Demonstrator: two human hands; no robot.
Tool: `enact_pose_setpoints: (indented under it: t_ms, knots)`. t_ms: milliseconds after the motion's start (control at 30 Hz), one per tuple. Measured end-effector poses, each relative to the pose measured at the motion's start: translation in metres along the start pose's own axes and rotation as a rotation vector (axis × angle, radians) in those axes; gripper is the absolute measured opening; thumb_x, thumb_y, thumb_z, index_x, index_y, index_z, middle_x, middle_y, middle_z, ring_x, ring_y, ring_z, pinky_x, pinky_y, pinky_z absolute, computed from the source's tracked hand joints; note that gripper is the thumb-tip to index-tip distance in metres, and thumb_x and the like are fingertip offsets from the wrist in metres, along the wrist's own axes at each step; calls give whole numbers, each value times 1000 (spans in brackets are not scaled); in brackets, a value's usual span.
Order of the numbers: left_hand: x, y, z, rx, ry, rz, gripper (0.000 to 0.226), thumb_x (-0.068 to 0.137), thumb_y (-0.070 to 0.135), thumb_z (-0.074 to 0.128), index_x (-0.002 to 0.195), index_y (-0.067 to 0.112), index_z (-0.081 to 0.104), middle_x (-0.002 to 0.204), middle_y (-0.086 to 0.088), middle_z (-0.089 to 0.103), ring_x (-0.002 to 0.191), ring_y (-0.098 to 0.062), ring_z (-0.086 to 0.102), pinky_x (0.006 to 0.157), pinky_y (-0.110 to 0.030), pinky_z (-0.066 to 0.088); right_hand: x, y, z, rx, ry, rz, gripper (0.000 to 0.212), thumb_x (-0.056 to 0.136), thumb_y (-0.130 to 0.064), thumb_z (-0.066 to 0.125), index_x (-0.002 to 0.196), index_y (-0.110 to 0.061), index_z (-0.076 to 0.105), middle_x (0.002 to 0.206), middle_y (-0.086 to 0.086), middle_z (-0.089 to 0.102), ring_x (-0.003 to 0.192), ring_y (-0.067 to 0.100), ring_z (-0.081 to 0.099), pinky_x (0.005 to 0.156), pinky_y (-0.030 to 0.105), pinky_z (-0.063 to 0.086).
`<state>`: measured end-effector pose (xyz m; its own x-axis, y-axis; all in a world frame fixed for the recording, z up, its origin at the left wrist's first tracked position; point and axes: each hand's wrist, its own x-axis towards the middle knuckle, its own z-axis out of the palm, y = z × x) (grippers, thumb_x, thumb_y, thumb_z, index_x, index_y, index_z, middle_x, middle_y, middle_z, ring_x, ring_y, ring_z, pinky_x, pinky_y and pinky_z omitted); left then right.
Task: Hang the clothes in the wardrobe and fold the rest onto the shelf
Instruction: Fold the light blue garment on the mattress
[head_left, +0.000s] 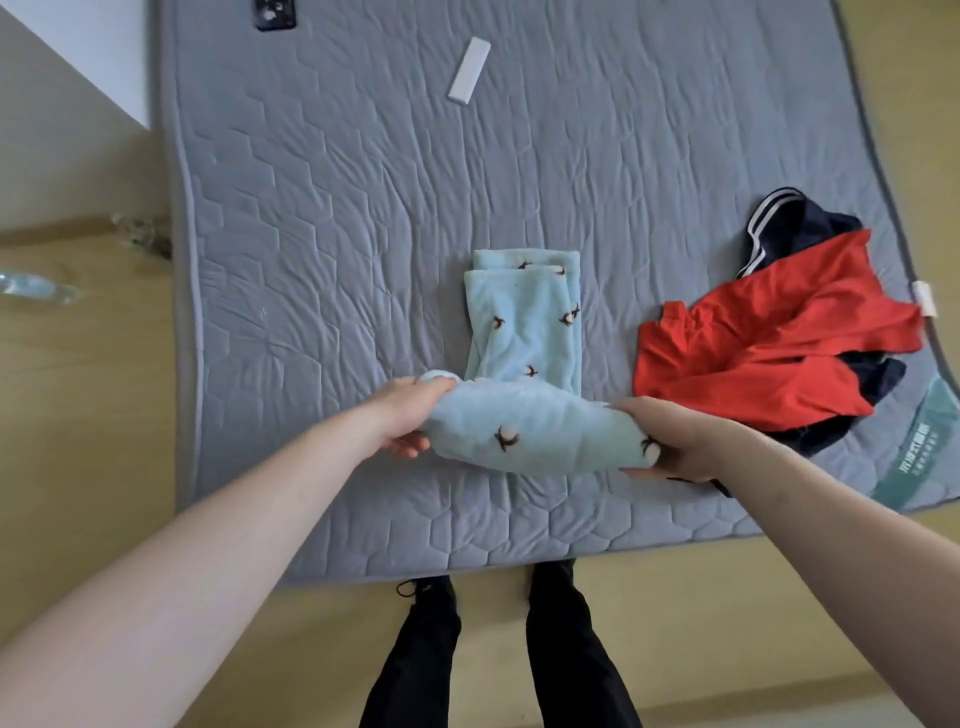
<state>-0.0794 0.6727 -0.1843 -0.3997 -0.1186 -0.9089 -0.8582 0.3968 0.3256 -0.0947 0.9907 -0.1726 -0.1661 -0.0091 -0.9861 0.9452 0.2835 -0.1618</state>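
Note:
A pale blue fleece garment (524, 332) with small dark-and-white motifs lies lengthwise on the grey quilted mattress (363, 218). Its near end is folded into a thick roll. My left hand (405, 421) grips the left end of that roll, fingers curled under it. My right hand (670, 441) grips the right end, thumb on top. A crumpled red garment (769, 353) lies to the right, on top of a dark navy garment with white stripes (789, 218).
A white flat rectangular object (470, 70) and a black device (274, 13) lie at the far part of the mattress. Wooden floor surrounds it. A clear plastic bottle (36, 286) lies on the floor at left. My feet stand at the mattress's near edge.

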Motion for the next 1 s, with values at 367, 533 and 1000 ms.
enact_pose_setpoints:
  t_ms: [367, 533, 1000]
  knots:
    - [73, 120, -26, -149, 210, 168, 39, 95, 52, 57, 106, 15, 61, 94, -8, 73, 55, -19, 59, 52, -29, 53, 50, -125, -15, 330, 156, -246, 39, 99, -46, 58, 124, -16, 52, 119, 10, 63, 80, 30, 72, 54, 34, 60]
    - [115, 71, 6, 87, 236, 128, 22, 88, 37, 73, 90, 23, 56, 78, 2, 62, 73, -21, 65, 74, -41, 63, 103, -64, 17, 163, 264, -121, 50, 94, -38, 70, 131, -6, 58, 103, 8, 60, 84, 26, 61, 67, 37, 55]
    - [204, -9, 92, -276, 36, -58, 67, 55, 45, 98, 112, 23, 70, 105, 4, 78, 89, -14, 75, 77, -28, 60, 201, 40, 65, 541, 108, -3, 63, 81, -39, 85, 133, -18, 56, 122, -2, 65, 109, 21, 65, 86, 40, 60]
